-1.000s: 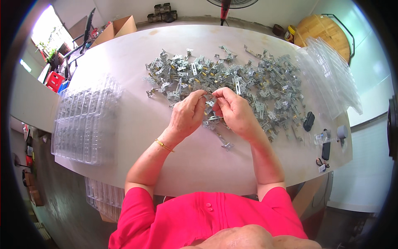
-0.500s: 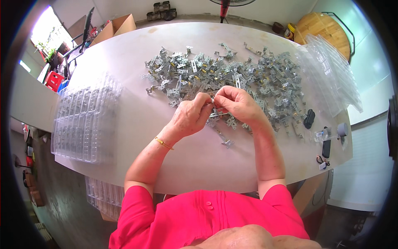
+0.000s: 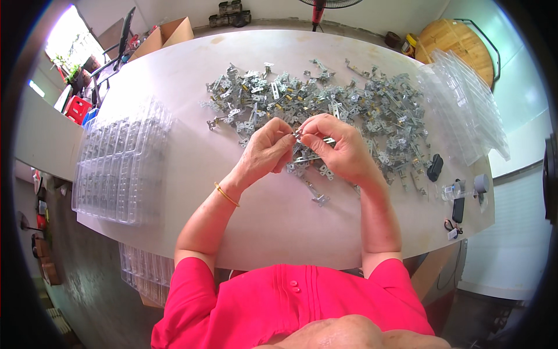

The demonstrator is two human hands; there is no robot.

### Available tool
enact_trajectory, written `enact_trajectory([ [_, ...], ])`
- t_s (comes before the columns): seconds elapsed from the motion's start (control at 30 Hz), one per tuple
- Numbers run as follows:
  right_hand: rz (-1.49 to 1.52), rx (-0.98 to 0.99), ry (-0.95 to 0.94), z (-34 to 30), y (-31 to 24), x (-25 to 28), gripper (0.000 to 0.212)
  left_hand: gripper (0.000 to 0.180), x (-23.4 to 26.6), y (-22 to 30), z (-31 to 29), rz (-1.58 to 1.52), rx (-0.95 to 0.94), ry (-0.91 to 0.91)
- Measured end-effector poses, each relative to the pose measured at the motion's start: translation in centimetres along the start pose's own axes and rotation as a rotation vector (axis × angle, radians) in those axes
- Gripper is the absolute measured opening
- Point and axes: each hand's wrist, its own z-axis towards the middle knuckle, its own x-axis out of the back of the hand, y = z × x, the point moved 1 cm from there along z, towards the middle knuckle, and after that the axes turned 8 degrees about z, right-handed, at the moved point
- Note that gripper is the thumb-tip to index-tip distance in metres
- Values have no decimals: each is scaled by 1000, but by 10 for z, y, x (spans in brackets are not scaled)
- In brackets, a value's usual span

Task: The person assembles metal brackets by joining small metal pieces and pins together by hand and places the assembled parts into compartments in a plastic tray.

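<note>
My left hand [image 3: 266,150] and my right hand [image 3: 340,150] meet over the near edge of a heap of small metal brackets [image 3: 378,110]. Between their fingertips is a small silvery metal part [image 3: 298,134], mostly covered by the fingers. Thumb and forefinger of each hand are pinched on it, one from either side. Just under the hands lie more brackets of the heap, and one loose metal bracket [image 3: 317,196] sticks out toward me. The exact shape of the held part cannot be made out.
Clear plastic trays [image 3: 119,168] with small parts in them are stacked at the table's left. More clear trays [image 3: 465,107] lean at the right. A black case [image 3: 434,167], a grey tape roll [image 3: 480,183] and a black oblong item [image 3: 458,209] lie near the right edge.
The fingers of both hands have shifted slightly around the small metal part, and my left hand has turned a little. The heap looks the same.
</note>
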Motion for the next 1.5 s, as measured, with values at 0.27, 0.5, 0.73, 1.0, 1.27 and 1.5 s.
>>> enact_trajectory([
  [0.27, 76, -111, 106, -1, 6, -2, 9, 36, 14, 3, 3, -521, 64, -228],
  [0.5, 527, -234, 418, 4, 10, 3, 14, 48, 8, -1, 5, -364, -317, -106],
  [0.73, 444, -318, 310, 5, 17, -10, 16, 34, 12, -15, 12, -368, -430, 10],
  [1.0, 61, -271, 247, 0, 9, -18, 10, 33, 13, -24, 10, -476, -184, -82],
  [1.27, -142, -103, 236, -4, -3, -25, 10, 34, 4, -28, 9, -214, -135, 14],
  [1.5, -184, -136, 211, -4, -4, -26, 11, 36, 4, -29, 8, -148, -137, 45],
])
